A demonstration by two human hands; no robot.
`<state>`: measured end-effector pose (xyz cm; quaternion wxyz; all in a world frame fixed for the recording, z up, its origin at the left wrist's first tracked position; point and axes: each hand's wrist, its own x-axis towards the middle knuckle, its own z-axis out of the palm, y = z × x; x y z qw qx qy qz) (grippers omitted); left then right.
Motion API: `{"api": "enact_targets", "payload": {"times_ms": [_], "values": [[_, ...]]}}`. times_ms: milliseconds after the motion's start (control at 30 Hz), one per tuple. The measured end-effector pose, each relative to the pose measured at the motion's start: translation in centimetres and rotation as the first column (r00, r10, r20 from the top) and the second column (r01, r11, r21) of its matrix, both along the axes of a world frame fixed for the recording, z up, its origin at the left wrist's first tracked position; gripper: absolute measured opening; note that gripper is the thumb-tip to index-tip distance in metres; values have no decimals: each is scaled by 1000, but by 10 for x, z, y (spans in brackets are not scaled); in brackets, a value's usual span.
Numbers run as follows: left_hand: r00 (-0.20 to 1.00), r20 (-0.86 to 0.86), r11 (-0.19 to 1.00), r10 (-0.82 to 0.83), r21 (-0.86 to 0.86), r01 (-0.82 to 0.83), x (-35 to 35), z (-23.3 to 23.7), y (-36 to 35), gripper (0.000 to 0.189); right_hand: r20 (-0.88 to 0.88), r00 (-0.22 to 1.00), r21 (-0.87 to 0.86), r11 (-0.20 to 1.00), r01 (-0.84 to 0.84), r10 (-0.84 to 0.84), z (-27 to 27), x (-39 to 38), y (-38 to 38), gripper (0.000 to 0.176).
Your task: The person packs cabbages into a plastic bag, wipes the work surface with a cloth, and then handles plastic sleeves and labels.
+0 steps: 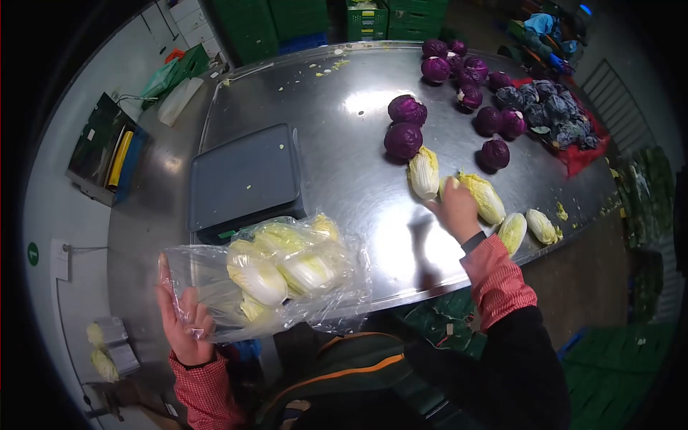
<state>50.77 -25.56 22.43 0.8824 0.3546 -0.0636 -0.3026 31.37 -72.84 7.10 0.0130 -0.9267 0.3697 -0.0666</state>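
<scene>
Left fingers (166,297) partly behind clear bag (211,272)

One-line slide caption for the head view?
Left hand at a clear bag of pale cabbages, right hand among loose cabbages on a metal table.

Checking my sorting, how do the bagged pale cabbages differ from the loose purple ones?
Colour: the pale cabbages are yellowish white, while the loose purple cabbages are deep purple. Shape: the pale ones are elongated, the purple ones round. State: the pale ones lie inside a clear bag, while the purple ones sit unwrapped on the steel table. Both groups have several heads.
</scene>
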Motion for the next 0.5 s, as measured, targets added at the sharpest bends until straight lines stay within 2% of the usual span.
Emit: {"api": "enact_targets", "payload": {"times_ms": [33, 100, 133, 167, 200, 233, 267, 300, 333, 367, 433, 500], "values": [[1000, -3, 999, 21, 38, -21, -4, 0, -7, 48, -106, 992, -64, 996, 68, -75, -22, -16, -19, 86], [999, 8, 994, 41, 100, -41, -9, -1, -18, 48, -243, 952, 78, 974, 212, -187, -57, -31, -36, 106], [999, 17, 991, 43, 127, -44, -8, -1, -24, 48, -142, 965, 61, 971, 232, -222, -70, -36, -38, 108], [998, 24, 985, 57, 160, -60, -9, 1, -26, 47, -33, 979, 77, 976, 203, -201, -78, -44, -39, 101], [996, -16, 978, 87, 192, -83, -13, 5, -32, 47, 216, 967, 204, 974, 93, -138, -91, -55, -47, 94], [998, -13, 976, 68, 207, -64, -15, 8, -37, 47, 255, 929, 494, 862, 114, -269, -95, -52, -50, 82], [999, -14, 974, 49, 221, -45, -16, 9, -39, 47, 410, 801, 816, 567, -109, -436, -99, -53, -51, 67], [1000, 7, 971, 30, 235, -31, -16, 9, -38, 47, 330, 799, 939, 257, -227, -502, -48, -54, -21, 57], [1000, 26, 969, 5, 245, -11, -15, 8, -37, 47, 354, 804, 935, 184, -302, -478, -15, -49, 6, 55], [999, 38, 969, 6, 248, -15, -14, 7, -34, 47, 392, 834, 920, 183, -347, -389, 5, -45, 26, 61], [998, 61, 967, -20, 255, 3, -14, 8, -31, 47, 456, 850, 862, -108, -495, -263, 55, -29, 72, 65], [998, 58, 964, -15, 266, -1, -17, 18, -31, 48, 490, 858, 795, -323, -513, -155, 69, 0, 114, 67]]}}
